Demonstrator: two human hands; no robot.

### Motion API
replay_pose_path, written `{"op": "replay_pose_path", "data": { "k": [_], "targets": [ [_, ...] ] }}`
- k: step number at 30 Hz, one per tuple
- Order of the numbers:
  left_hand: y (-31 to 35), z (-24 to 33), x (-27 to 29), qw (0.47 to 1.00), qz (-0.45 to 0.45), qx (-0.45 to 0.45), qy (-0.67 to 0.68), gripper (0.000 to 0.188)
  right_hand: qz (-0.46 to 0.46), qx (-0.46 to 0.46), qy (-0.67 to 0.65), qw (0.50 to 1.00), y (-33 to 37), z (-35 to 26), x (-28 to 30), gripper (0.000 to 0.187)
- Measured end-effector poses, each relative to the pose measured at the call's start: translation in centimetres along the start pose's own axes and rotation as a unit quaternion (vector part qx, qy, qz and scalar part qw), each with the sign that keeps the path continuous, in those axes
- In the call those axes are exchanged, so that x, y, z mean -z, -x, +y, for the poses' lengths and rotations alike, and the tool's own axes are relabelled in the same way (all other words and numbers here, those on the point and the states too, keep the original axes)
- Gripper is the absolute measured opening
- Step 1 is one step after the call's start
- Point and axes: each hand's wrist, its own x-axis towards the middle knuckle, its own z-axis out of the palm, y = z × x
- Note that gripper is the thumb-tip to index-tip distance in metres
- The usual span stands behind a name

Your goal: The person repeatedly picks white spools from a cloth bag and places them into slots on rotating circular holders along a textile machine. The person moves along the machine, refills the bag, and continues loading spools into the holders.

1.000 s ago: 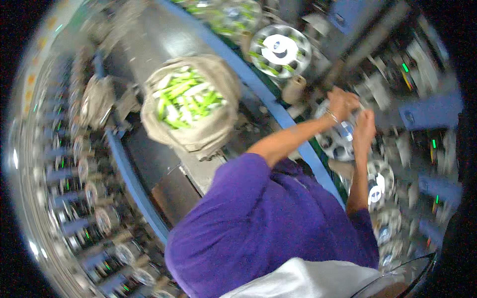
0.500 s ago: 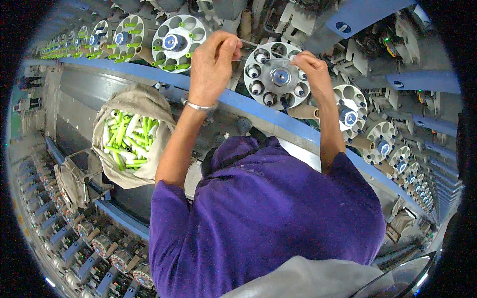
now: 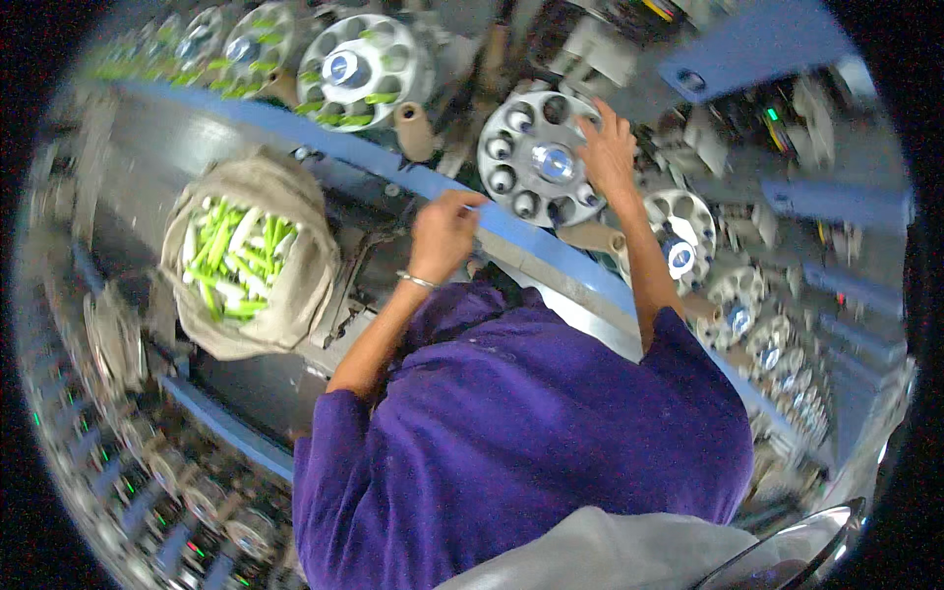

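My right hand (image 3: pixel 605 147) rests with spread fingers on the right rim of a round grey disc (image 3: pixel 526 162) that has a ring of empty holes and a blue hub. Lower down, my left hand (image 3: pixel 442 234), with a thin bangle at the wrist, is curled into a loose fist just in front of the blue rail (image 3: pixel 295 133). A thin pale sliver shows at its fingertips; I cannot make out what it is. A beige cloth sack (image 3: pixel 295 295) full of green and white bobbins (image 3: pixel 231 258) hangs to the left of that hand.
Another holed disc (image 3: pixel 359 69) loaded with green bobbins sits at the upper left, with more beyond it. A brown cardboard cone (image 3: pixel 413 128) stands between the discs. Smaller discs (image 3: pixel 678 231) run off to the right. Rows of spindles (image 3: pixel 147 472) line the lower left.
My left hand has come off the grey disc and dropped toward the blue rail, closing into a fist. My right hand stays on the disc's rim. The view has swung right.
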Motion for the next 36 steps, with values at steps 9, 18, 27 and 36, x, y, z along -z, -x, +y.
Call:
{"op": "replay_pose_path", "data": {
  "k": [9, 18, 27, 36],
  "targets": [
    [7.2, -2.8, -0.5, 0.991, 0.105, 0.064, 0.044, 0.011, -0.032, 0.106, -0.089, 0.99, -0.5, 2.8, -0.8, 0.016],
    [18.1, -6.2, 0.8, 0.975, 0.173, 0.119, 0.07, 0.009, -0.328, 0.021, 0.116, 0.937, 1.9, -3.3, 0.3, 0.057],
    [41.2, -7.5, 12.1, 0.901, 0.397, 0.149, 0.096, 0.01, -0.038, 0.313, -0.072, 0.946, 1.6, -39.8, 12.9, 0.042],
    [60.2, 7.0, 33.7, 0.722, 0.659, -0.206, 0.049, 0.019, -0.4, 0.627, -0.062, 0.666, 19.7, -66.9, 9.4, 0.04]
  ]
}}
